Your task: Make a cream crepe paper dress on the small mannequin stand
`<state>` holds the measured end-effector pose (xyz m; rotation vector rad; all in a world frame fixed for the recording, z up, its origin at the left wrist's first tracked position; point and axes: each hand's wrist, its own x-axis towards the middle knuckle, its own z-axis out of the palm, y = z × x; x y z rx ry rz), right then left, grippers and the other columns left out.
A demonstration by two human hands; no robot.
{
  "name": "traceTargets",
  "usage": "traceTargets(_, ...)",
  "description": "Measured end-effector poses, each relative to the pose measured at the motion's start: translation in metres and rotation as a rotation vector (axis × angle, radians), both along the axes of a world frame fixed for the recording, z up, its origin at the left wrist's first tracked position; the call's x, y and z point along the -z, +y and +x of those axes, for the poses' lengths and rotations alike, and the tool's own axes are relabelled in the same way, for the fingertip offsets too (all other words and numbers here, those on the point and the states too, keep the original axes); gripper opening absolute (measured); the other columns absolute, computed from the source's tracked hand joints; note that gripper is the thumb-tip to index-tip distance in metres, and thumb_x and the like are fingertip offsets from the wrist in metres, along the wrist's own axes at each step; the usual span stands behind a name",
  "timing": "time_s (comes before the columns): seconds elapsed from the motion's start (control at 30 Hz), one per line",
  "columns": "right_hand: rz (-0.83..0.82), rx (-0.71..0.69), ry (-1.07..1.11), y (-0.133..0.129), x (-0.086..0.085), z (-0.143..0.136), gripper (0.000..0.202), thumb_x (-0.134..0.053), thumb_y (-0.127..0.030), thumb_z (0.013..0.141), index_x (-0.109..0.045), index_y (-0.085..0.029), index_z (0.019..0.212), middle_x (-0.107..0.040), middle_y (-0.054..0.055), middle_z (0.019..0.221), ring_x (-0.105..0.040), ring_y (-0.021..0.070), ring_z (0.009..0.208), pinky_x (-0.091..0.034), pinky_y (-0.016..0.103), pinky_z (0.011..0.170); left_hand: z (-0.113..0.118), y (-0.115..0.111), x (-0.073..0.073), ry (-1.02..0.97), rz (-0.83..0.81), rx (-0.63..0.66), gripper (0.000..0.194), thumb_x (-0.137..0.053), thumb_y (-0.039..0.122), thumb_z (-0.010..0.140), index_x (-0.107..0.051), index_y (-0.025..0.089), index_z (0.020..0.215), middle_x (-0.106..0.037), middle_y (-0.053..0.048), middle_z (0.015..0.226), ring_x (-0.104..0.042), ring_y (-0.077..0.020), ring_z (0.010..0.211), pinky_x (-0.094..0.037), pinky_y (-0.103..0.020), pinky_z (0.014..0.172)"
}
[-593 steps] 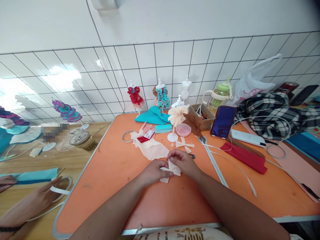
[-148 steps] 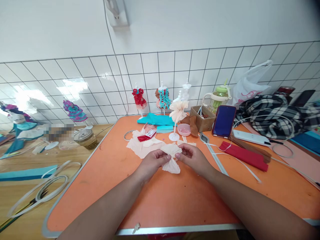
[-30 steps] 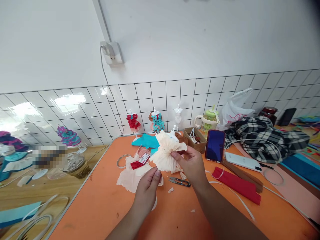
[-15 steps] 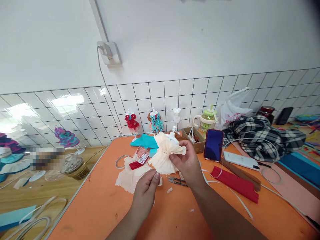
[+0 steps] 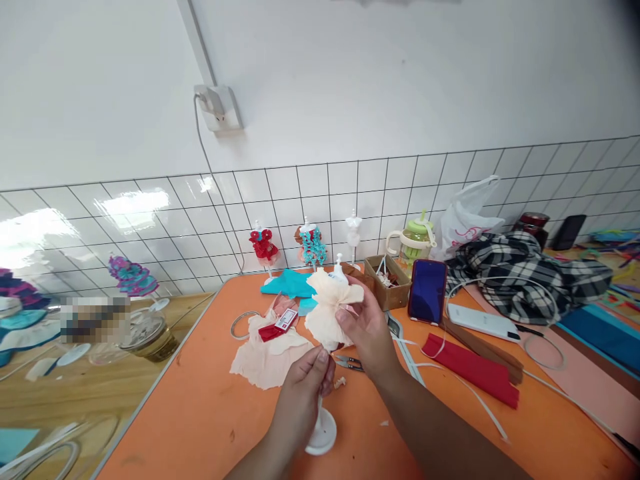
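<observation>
Cream ruffled dress (image 5: 325, 317) sits on a small white dress form (image 5: 339, 274), directly ahead of my left hand (image 5: 303, 380) and against my right hand (image 5: 370, 327). Watching remotely, I judge the ruffles light, soft and easily crushed; the thin stem looks stiffer, the safer hold. My left fingers close around that stem, above its round base (image 5: 327, 433); my right is half-curled on the ruffles, thumb in front, fingers partly hidden behind. Beneath lies an orange table (image 5: 195, 420), snips (image 5: 350, 363) between the hands; beyond them rises a tiled wall (image 5: 345, 183).
</observation>
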<state>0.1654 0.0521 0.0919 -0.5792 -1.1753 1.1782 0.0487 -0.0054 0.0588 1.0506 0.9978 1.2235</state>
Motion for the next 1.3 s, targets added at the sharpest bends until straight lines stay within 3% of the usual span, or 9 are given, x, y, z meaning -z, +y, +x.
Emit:
traceTargets(0.17, 0.056, 0.134, -0.006, -0.001, -0.005, 0.008, 0.049, -0.063, -0.042, 0.076, -0.048, -0.024, 0.119, -0.058, 0.008, 0.113, -0.057, 0.0196, 0.096, -0.046, 0.034, 0.086, -0.004, 0.001, 0.0, 0.081, 0.015, -0.007, 0.039, -0.052, 0.048, 0.084, -0.044, 0.017, 0.062, -0.035, 0.004, 0.059, -0.029, -0.0085, 0.053, -0.024, -0.023, 0.049)
traceTargets(0.37, -0.01, 0.17, 0.034, 0.008, -0.008, 0.018, 0.028, -0.063, -0.031, 0.078, -0.051, -0.023, 0.102, -0.056, -0.002, 0.069, -0.057, 0.0141, 0.068, -0.047, 0.027, 0.067, 0.001, -0.006, -0.004, -0.119, -0.069, 0.109, 0.03, -0.057, 0.042, 0.082, -0.055, 0.014, 0.073, -0.035, 0.005, 0.056, -0.024, -0.0065, 0.049, -0.018, -0.022, 0.046)
traceTargets(0.53, 0.059, 0.192, 0.002, 0.014, -0.006, 0.02, 0.027, -0.058, -0.025, 0.08, -0.05, -0.022, 0.106, -0.057, 0.002, 0.086, -0.055, 0.0138, 0.077, -0.047, 0.027, 0.069, 0.002, -0.01, -0.008, -0.25, -0.161, 0.171, 0.03, -0.059, 0.041, 0.08, -0.061, 0.012, 0.085, -0.035, 0.005, 0.056, -0.023, -0.0051, 0.048, -0.017, -0.021, 0.046)
traceTargets(0.63, 0.26, 0.472, -0.092, 0.01, -0.009, 0.026, 0.034, -0.055, -0.02, 0.08, -0.05, -0.024, 0.113, -0.056, 0.006, 0.106, -0.055, 0.016, 0.088, -0.046, 0.031, 0.078, 0.001, -0.008, -0.009, -0.226, -0.173, 0.139, 0.03, -0.06, 0.042, 0.08, -0.059, 0.013, 0.082, -0.036, 0.004, 0.056, -0.024, -0.0051, 0.048, -0.018, -0.021, 0.046)
traceTargets(0.73, 0.739, 0.697, -0.41, 0.003, -0.015, 0.036, 0.032, -0.059, -0.011, 0.076, -0.061, -0.029, 0.103, -0.062, 0.001, 0.096, -0.055, 0.0161, 0.087, -0.043, 0.033, 0.081, 0.0, -0.006, -0.007, -0.144, -0.14, 0.128, 0.031, -0.058, 0.041, 0.081, -0.053, 0.013, 0.071, -0.036, 0.004, 0.056, -0.026, -0.0054, 0.049, -0.019, -0.021, 0.047)
traceTargets(0.83, 1.03, 0.673, -0.719, -0.001, -0.018, 0.041, 0.029, -0.063, -0.011, 0.076, -0.067, -0.032, 0.095, -0.067, -0.003, 0.087, -0.056, 0.0156, 0.081, -0.039, 0.034, 0.079, 0.0, -0.006, -0.003, -0.05, -0.09, 0.128, 0.033, -0.055, 0.041, 0.084, -0.047, 0.014, 0.067, -0.036, 0.004, 0.057, -0.027, -0.0059, 0.05, -0.019, -0.022, 0.047)
traceTargets(1.07, 0.893, 0.707, -0.785, 0.005, -0.011, 0.034, 0.02, -0.067, -0.028, 0.077, -0.069, -0.033, 0.097, -0.068, -0.002, 0.093, -0.055, 0.018, 0.085, -0.031, 0.039, 0.081, -0.001, -0.005, 0.002, 0.114, -0.037, 0.106, 0.036, -0.047, 0.043, 0.088, -0.042, 0.016, 0.065, -0.034, 0.005, 0.059, -0.026, -0.0068, 0.052, -0.02, -0.023, 0.049)
traceTargets(1.2, 0.854, 0.585, -0.863, 0.004, -0.015, 0.038, 0.012, -0.065, -0.029, 0.076, -0.072, -0.035, 0.084, -0.065, -0.003, 0.105, -0.054, 0.0195, 0.093, -0.028, 0.04, 0.083, -0.003, -0.002, 0.001, 0.132, -0.037, 0.079, 0.036, -0.047, 0.044, 0.088, -0.041, 0.016, 0.065, -0.034, 0.005, 0.06, -0.026, -0.0069, 0.051, -0.019, -0.023, 0.049)
traceTargets(1.3, 0.843, 0.48, -0.933, 0.001, -0.019, 0.041, 0.019, -0.062, -0.031, 0.077, -0.071, -0.035, 0.094, -0.061, -0.003, 0.115, -0.053, 0.0201, 0.096, -0.029, 0.04, 0.084, -0.006, 0.0, -0.001, 0.137, -0.023, 0.06, 0.035, -0.047, 0.044, 0.088, -0.042, 0.017, 0.067, -0.033, 0.005, 0.061, -0.026, -0.0073, 0.052, -0.02, -0.023, 0.049)
